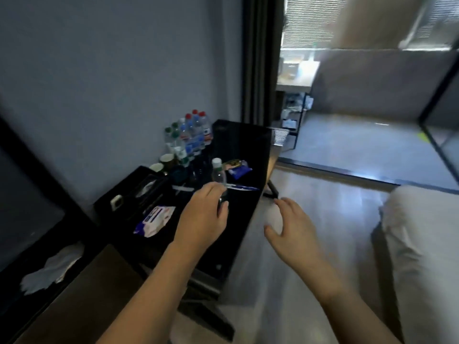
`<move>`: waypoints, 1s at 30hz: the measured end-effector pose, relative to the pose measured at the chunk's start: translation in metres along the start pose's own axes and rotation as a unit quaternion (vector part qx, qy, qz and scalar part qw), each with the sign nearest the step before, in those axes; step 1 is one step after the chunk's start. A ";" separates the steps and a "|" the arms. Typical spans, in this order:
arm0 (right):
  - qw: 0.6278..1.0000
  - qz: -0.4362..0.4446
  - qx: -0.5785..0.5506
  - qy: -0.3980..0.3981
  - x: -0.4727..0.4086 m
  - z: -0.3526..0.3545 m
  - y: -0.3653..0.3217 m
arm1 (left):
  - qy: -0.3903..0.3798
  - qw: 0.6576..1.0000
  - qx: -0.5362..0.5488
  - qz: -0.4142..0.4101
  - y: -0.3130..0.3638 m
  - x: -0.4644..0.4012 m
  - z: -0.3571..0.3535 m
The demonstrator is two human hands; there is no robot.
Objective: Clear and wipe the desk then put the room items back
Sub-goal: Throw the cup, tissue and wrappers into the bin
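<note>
A glossy black desk (250, 155) stands against the grey wall. My left hand (202, 219) reaches over its middle, with fingers and thumb curled round the lower part of a small clear bottle (218, 171) with a white cap. Beside that bottle lies a blue pen (244, 188), and a blue snack packet (239, 170) sits just behind it. A blue-and-white wet wipes pack (155, 220) lies to the left of my wrist. My right hand (291, 229) hovers over the floor just off the desk's right edge, fingers spread and holding nothing.
Several water bottles (192, 135) and two cups (166, 161) crowd the desk's back by the wall, next to a black tissue box (131, 194). A crumpled white cloth (49, 269) lies at lower left. A white bed (422, 244) is at right, with pale floor between.
</note>
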State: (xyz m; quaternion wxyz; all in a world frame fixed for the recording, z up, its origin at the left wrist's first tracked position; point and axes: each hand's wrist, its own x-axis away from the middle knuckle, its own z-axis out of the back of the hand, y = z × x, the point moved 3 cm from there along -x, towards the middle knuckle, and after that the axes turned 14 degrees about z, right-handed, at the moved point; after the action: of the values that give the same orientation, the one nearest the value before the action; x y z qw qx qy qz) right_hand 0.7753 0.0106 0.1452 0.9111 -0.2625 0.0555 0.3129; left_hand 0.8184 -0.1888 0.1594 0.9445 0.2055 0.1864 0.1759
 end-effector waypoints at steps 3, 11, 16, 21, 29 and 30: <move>0.999 -0.040 0.015 0.021 0.012 0.035 0.060 | -0.024 0.998 0.023 -0.053 0.066 -0.022 -0.039; 0.997 -0.054 0.022 0.053 -0.014 0.104 0.191 | -0.021 0.994 0.058 -0.094 0.204 -0.083 -0.117; 0.997 -0.057 0.006 0.046 -0.056 0.121 0.248 | -0.026 0.996 0.034 -0.072 0.238 -0.119 -0.153; 0.997 -0.076 -0.011 0.015 -0.103 0.110 0.308 | -0.029 0.997 0.024 -0.060 0.251 -0.180 -0.199; 0.995 -0.086 0.028 0.035 -0.223 0.142 0.405 | -0.030 0.992 0.073 -0.094 0.314 -0.325 -0.275; 0.994 -0.091 0.030 0.045 -0.240 0.149 0.419 | -0.027 0.991 0.077 -0.104 0.324 -0.346 -0.284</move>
State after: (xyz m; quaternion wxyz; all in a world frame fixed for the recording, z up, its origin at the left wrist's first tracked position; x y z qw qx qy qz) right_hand 0.3228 0.2361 0.1508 0.9398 -0.2529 0.0813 0.2150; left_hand 0.3144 0.0382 0.1631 0.9437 0.2621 0.1941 0.0559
